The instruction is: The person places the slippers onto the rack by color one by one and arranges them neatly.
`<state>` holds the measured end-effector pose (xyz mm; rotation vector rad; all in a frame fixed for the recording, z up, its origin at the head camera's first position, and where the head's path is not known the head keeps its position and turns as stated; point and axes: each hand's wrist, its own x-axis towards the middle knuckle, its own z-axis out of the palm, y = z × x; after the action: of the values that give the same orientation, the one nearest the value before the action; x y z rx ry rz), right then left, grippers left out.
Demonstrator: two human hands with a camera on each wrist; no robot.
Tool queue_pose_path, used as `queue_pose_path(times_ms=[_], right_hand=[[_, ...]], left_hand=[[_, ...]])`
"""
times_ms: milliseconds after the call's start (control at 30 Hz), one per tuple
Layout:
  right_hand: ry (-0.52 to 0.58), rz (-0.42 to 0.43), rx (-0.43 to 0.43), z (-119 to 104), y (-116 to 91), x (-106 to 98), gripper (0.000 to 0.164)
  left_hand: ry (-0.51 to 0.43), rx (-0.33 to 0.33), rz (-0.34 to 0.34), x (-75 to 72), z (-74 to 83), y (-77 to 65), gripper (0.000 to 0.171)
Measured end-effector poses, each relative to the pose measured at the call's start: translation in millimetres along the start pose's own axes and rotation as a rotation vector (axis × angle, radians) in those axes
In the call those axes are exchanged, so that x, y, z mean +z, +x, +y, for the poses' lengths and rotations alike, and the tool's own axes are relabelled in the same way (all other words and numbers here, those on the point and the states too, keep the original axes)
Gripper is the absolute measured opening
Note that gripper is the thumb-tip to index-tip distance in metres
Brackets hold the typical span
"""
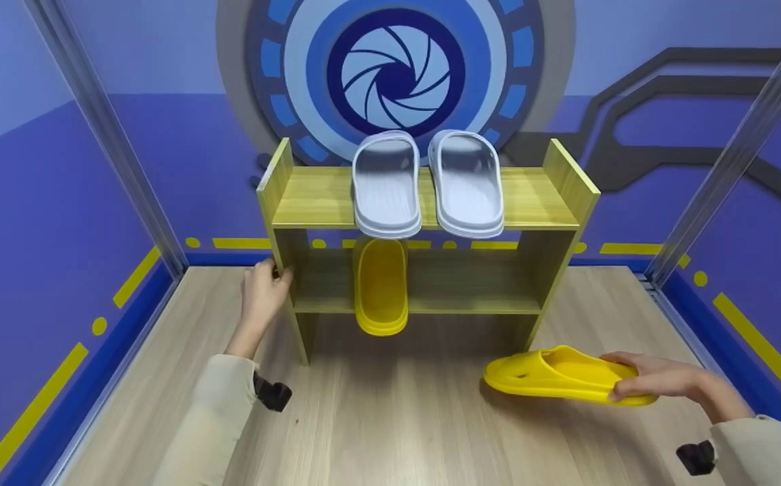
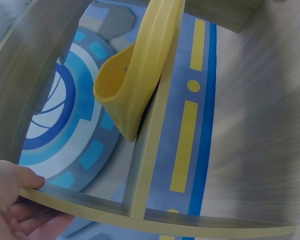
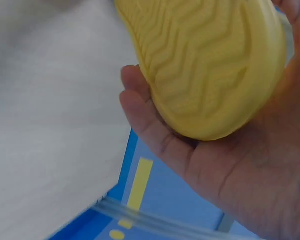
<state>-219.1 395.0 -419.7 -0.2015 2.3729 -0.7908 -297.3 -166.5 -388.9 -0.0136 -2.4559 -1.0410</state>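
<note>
My right hand (image 1: 663, 376) grips the heel end of a yellow slipper (image 1: 559, 378), whose toe points left near the rack's right foot. In the right wrist view its zigzag-grooved sole (image 3: 200, 60) shows, with fingers curled round the edge. On the left, my left hand (image 1: 265, 290) holds the side panel of a wooden shoe rack (image 1: 471, 283); the left wrist view has thumb and fingers on either side of the panel's edge (image 2: 90, 214). A second yellow slipper (image 1: 382, 290) sits on the rack's lower shelf, left of centre, heel jutting over the front edge.
Two pale grey slippers (image 1: 388, 185) (image 1: 468, 185) stand side by side on the rack's top shelf. Blue walls with a printed round emblem (image 1: 395, 81) enclose the back and sides. Metal posts (image 1: 113, 142) rise at the corners of the wood-grain surface (image 1: 390, 432).
</note>
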Motion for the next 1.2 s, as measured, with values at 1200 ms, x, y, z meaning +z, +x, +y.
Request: queue_pose_path(times_ms=[1200], right_hand=[[0.087,0.206,-0.46,-57,14,26,0.078]], left_hand=[[0.002,0.024,0.017,-0.2,-1.2,0.2,0.02]])
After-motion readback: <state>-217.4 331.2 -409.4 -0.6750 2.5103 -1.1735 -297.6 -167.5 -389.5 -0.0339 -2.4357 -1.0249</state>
